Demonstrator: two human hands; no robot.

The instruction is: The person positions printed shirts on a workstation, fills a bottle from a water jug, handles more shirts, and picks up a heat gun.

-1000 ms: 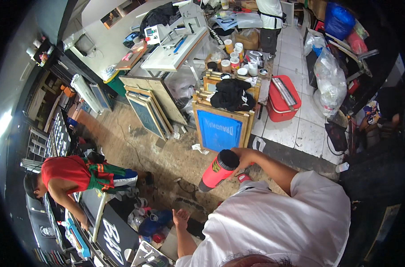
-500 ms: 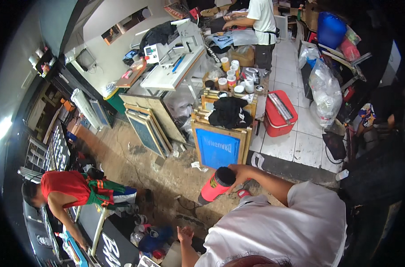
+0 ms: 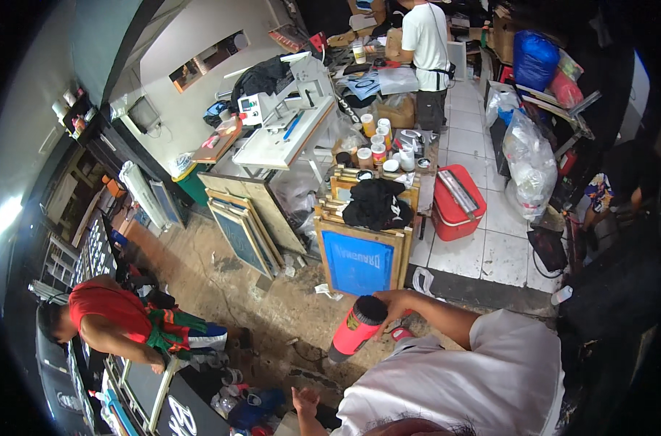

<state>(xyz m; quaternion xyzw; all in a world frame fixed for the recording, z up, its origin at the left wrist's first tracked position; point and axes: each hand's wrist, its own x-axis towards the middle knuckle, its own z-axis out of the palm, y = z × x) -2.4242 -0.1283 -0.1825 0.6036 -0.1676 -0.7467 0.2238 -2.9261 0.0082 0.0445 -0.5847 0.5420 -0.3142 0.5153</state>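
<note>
My right hand (image 3: 393,308) is wrapped around the upper side of a red cylinder (image 3: 352,336) with a black ridged top and a dark lower end. It is held tilted above the floor; its exact kind is unclear. Low in the picture, my left hand (image 3: 305,400) is bare, its fingers apart and nothing in it. A blue-meshed screen printing frame (image 3: 356,263) leans with others just beyond the cylinder, and a black cloth (image 3: 374,203) lies on top of them.
At left, a co-worker in a red top (image 3: 112,309) bends over frames and dark panels. Another person in white (image 3: 426,43) stands at the back table. A white heat press (image 3: 283,138), ink jars (image 3: 379,149) and a red cooler (image 3: 457,203) stand ahead. Plastic bags (image 3: 528,163) line the right.
The view has shifted slightly, while my right hand keeps the red cylinder. The co-worker at left has drawn an arm back along the frames. The person at the back has turned away.
</note>
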